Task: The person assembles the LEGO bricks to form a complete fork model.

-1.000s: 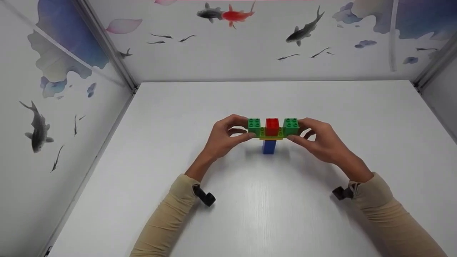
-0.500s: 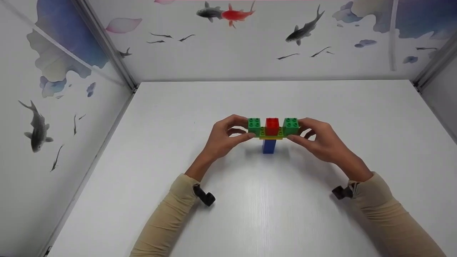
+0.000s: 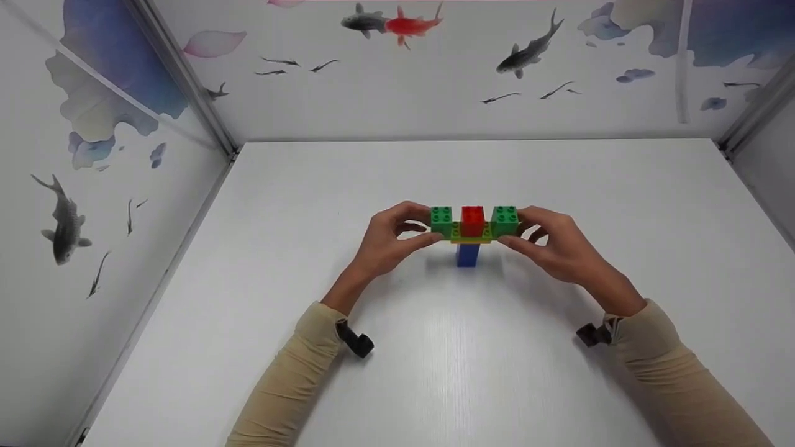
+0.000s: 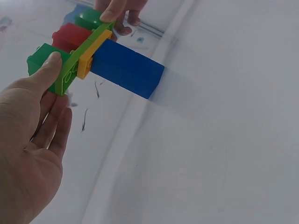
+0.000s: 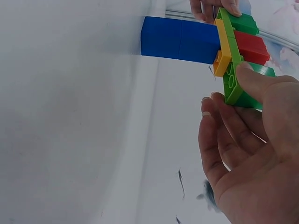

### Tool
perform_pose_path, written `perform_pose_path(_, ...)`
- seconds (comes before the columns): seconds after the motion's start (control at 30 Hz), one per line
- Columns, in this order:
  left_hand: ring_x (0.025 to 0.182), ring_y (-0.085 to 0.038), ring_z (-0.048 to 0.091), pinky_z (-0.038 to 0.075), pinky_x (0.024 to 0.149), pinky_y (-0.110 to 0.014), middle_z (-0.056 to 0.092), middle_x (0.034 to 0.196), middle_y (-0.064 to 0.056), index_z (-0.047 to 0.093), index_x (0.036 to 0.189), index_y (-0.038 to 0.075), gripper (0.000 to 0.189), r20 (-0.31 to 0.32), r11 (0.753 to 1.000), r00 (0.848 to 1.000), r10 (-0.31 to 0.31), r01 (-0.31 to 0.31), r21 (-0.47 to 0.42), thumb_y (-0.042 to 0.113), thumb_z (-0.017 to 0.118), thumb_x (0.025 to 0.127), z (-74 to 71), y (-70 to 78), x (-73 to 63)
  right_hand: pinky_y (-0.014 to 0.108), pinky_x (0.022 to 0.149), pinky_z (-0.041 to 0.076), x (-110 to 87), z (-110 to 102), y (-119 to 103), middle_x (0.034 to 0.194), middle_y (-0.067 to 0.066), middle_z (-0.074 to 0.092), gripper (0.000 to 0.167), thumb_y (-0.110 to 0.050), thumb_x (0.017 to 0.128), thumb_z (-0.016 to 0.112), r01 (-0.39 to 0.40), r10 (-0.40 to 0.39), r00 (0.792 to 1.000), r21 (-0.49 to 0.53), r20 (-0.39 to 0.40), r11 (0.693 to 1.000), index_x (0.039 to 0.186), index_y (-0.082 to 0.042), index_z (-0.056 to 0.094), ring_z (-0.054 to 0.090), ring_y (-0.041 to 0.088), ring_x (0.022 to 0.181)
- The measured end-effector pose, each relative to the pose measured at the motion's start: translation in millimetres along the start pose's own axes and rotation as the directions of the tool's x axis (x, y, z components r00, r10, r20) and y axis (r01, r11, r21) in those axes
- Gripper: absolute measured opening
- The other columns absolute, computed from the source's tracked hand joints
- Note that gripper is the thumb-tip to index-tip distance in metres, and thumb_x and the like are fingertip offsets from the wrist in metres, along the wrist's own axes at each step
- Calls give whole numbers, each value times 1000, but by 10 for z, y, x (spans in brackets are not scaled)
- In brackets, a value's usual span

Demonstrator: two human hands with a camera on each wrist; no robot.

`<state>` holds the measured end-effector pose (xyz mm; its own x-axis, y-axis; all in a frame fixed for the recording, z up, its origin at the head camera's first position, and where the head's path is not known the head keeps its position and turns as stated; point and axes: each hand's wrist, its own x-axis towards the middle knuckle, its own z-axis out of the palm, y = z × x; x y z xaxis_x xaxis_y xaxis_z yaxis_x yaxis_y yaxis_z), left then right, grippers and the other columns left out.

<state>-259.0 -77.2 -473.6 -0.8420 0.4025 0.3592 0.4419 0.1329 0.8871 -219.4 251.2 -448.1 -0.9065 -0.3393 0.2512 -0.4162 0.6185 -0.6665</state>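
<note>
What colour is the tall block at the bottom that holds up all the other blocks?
Blue. The tall plastic blue block shows best in the right wrist view.

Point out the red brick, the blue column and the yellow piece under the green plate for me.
red brick [image 3: 472,215], head view, on its studded top.
blue column [image 4: 127,69], left wrist view, on its long side face.
yellow piece [image 5: 223,46], right wrist view, on its flat edge.

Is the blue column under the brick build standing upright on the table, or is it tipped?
Upright. In the head view the blue column stands vertically on the white table, carrying the lime plate level across its top.
</note>
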Motion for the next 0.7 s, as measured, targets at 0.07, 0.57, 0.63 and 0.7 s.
perform_pose_path(0.07, 117, -16, 73, 62, 107, -47, 77, 125, -3, 73, 130, 13, 40, 1, 1000, 1000, 0, 0, 6, 22, 87, 94, 0, 1, -2, 23, 82, 60, -1, 2, 7, 111, 1, 77, 32, -23, 100, 81, 3, -3, 1000, -1, 0, 1000, 129, -11, 73, 67, 16, 100)
perform_pose_path(0.57, 120, -13, 73, 60, 108, -38, 78, 127, 0, 72, 135, 15, 42, 23, 999, 999, 25, -26, 45, 24, 85, 96, -45, -13, 4, 22, 83, 60, 3, 5, 14, 118, 3, 77, 36, -25, 102, 78, -3, 3, 1000, 1, 0, 1000, 135, -11, 72, 71, 18, 105)
perform_pose_path(0.63, 121, -13, 73, 60, 109, -39, 77, 130, 0, 71, 138, 14, 43, 25, 998, 999, 25, -26, 53, 24, 83, 98, -53, -14, 7, 21, 84, 60, 4, 8, 16, 121, 4, 78, 38, -25, 103, 77, -2, 2, 1000, -2, -8, 1000, 138, -11, 71, 73, 21, 107)
perform_pose_path(0.7, 123, -13, 72, 60, 109, -40, 77, 132, -1, 69, 142, 14, 45, 23, 998, 1000, 20, -21, 60, 25, 81, 100, -53, -13, 14, 21, 84, 60, 5, 12, 17, 124, 5, 78, 42, -25, 104, 76, -5, 5, 1000, -6, -23, 1000, 143, -11, 69, 74, 23, 108)
